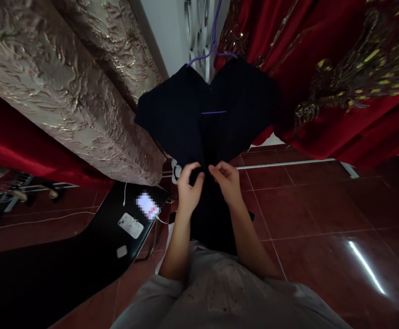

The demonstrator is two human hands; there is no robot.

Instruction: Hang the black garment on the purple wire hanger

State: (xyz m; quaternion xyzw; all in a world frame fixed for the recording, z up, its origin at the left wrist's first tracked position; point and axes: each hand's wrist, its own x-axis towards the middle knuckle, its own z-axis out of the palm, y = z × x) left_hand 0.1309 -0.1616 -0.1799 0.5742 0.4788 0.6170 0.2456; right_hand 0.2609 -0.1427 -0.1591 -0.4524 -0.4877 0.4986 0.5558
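Note:
A dark navy garment (172, 107) with short sleeves and an open front hangs on a purple hanger (214, 49) before me. Its front edges meet near my two hands, low on the opening. My left hand (189, 187) pinches the left front edge between thumb and fingers. Close beside it, my right hand (227, 180) has its thumb and forefinger together on the other edge. Any button or fastener between the fingertips is too small and dark to make out. The hanger's lower bar shows through the open neck.
A black bench (65, 256) at left carries a lit phone (147, 205), a white phone (130, 225), a small pale square (121, 251) and a cable. Pale embossed fabric (82, 100) hangs at left, red sequinned fabric (322, 119) at right. A white rack bar (288, 163) runs low over red tiles.

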